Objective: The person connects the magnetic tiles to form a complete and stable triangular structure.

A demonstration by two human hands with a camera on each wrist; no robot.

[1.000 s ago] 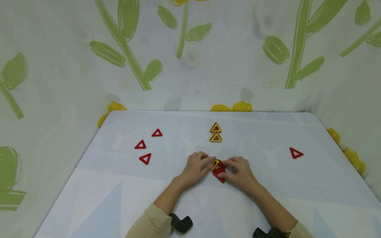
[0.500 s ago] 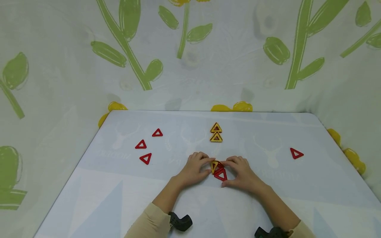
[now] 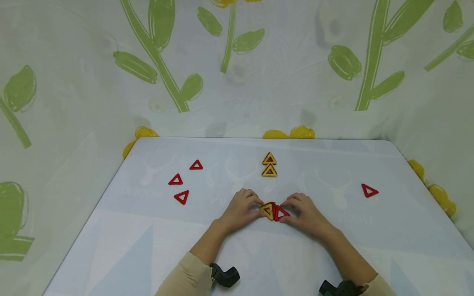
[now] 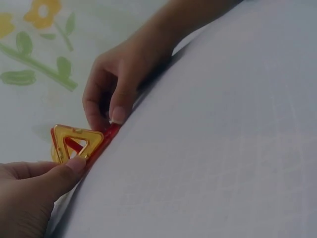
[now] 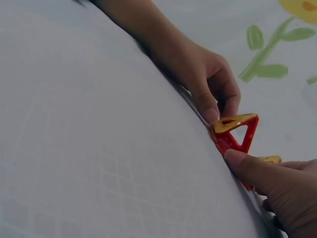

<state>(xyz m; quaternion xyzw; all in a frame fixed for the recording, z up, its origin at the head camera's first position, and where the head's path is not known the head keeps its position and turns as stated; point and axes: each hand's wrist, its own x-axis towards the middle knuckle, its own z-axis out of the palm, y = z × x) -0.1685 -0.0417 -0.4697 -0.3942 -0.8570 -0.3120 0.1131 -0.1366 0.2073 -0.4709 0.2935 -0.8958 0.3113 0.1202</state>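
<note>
Near the middle of the table, a small raised shape of translucent magnetic triangle tiles stands between both hands. My left hand pinches its yellow triangle tile between thumb and fingers. Beside this, an upright red triangle tile shows in the right wrist view. Another red triangle tile lies flat against the shape's right side. My right hand holds that flat tile, with the thumb at its near corner and the fingers at its far edge.
Two stacked-looking yellow triangle shapes stand farther back. Several loose red triangle tiles lie on the left of the table, and one red triangle lies on the right. A wall with printed plants rises behind.
The raised shape has turned, so its yellow face now points toward me. The flat red tile has swung from the near side to the right side. My right thumb has returned to the red tile.
</note>
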